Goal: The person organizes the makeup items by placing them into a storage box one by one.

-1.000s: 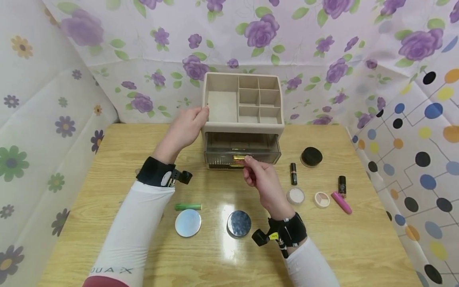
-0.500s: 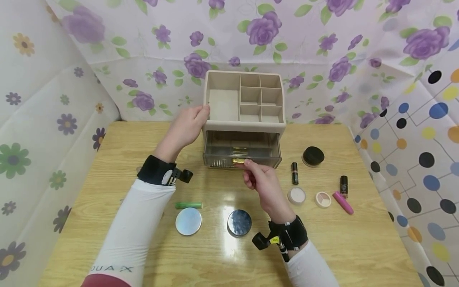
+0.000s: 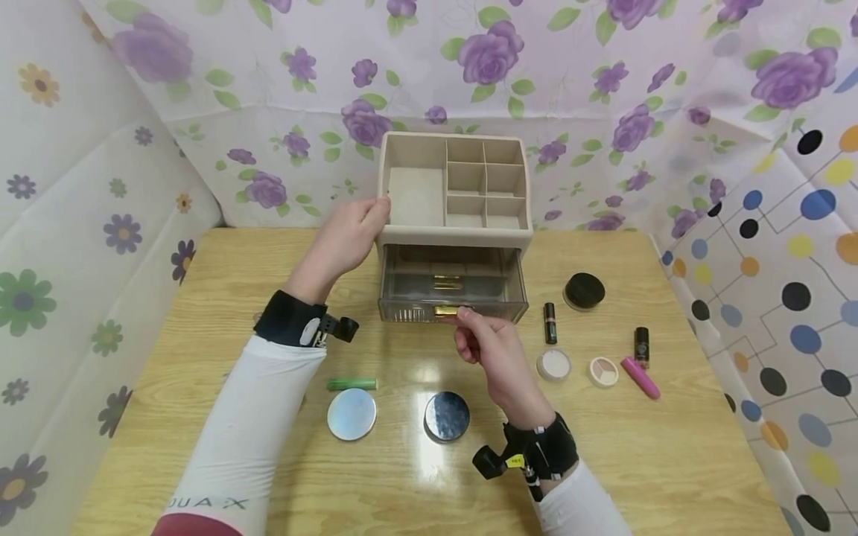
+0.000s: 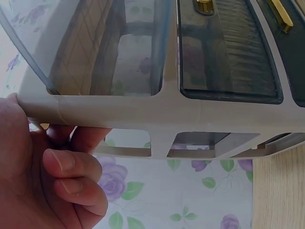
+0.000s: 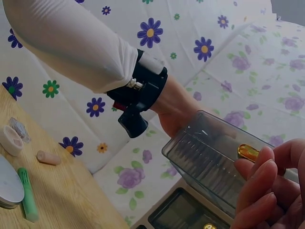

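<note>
A beige cosmetics organizer (image 3: 456, 237) with an open compartmented top stands at the back of the table. My left hand (image 3: 348, 234) grips its left side, thumb at the top edge; the left wrist view shows the other fingers (image 4: 76, 164) curled beside the frame. My right hand (image 3: 492, 350) pinches the gold handle (image 3: 445, 311) of the clear grey top drawer (image 3: 402, 310), which is pulled partway out. In the right wrist view, fingertips (image 5: 264, 169) meet this handle, and ridges show inside the drawer. Another gold handle (image 3: 447, 282) shows through the drawer, lower down.
In front lie a green tube (image 3: 351, 384), a pale round compact (image 3: 351, 415) and a dark compact (image 3: 447, 417). To the right are a black-lidded jar (image 3: 585, 291), a lipstick (image 3: 550, 324), a white jar (image 3: 554, 365), a three-colour palette (image 3: 603, 372), a black bottle (image 3: 641, 346) and a pink tube (image 3: 640, 377).
The top drawer has slid further out toward me, with my right hand moving back along with its handle. My left hand holds the organizer's side as before.
</note>
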The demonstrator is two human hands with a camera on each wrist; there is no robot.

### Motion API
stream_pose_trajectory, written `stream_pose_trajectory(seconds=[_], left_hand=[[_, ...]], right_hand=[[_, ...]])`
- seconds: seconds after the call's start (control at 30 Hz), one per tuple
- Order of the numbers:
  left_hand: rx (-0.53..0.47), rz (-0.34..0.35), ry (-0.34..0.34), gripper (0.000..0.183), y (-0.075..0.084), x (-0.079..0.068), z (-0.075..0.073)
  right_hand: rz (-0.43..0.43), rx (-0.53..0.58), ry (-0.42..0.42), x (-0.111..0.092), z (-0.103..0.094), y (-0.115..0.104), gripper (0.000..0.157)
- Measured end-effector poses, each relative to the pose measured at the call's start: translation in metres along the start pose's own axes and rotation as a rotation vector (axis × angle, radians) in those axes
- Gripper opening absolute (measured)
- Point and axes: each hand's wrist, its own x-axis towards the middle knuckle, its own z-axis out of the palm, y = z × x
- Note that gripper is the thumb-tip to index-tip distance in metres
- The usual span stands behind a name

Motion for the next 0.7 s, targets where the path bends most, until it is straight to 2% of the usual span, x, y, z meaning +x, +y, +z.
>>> stream_pose_trajectory(seconds=[0.2, 0.47, 0.7], left_hand=[[-0.008, -0.009, -0.011, 0.053, -0.0011, 0.0003, 0.0002], [-0.022, -0.009, -0.009, 0.054, -0.0026, -0.0006, -0.0004], [-0.032, -0.018, -0.018, 0.054, -0.0021, 0.0001, 0.0002]], right_hand=[[-0.003, -0.003, 0.0, -0.0044, -0.0001, 0.0021, 0.046], [-0.022, -0.039, -0.019, -0.007, 0.0005, 0.0045, 0.038], [-0.033, -0.037, -0.029, -0.0088, -0.0014, 0.0068, 0.048]])
